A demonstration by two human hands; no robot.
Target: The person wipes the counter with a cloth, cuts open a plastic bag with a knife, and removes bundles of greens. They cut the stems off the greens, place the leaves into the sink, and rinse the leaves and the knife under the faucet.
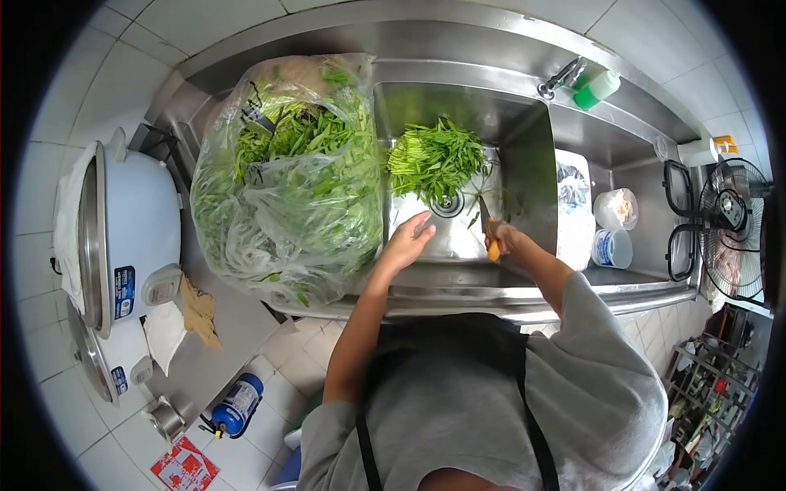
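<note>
My right hand (505,237) is closed around the orange handle of a knife (493,248), its dark blade pointing toward the back of the sink. My left hand (407,243) is held over the near left part of the sink basin (458,254), fingers apart and holding nothing. A pile of leafy greens with cut stems (438,159) lies in the basin just beyond both hands, beside the round drain (447,204). Loose leaves and bits are scattered to the right of the drain. To the left, a large clear plastic bag (286,188) bulges with more greens.
A faucet (562,78) and a green soap bottle (597,89) stand at the back right. White tubs (612,248) and a white container (575,209) occupy the right basin. Rice cookers (139,233) sit at left; a fan (731,221) stands far right. A blue extinguisher (239,404) is below left.
</note>
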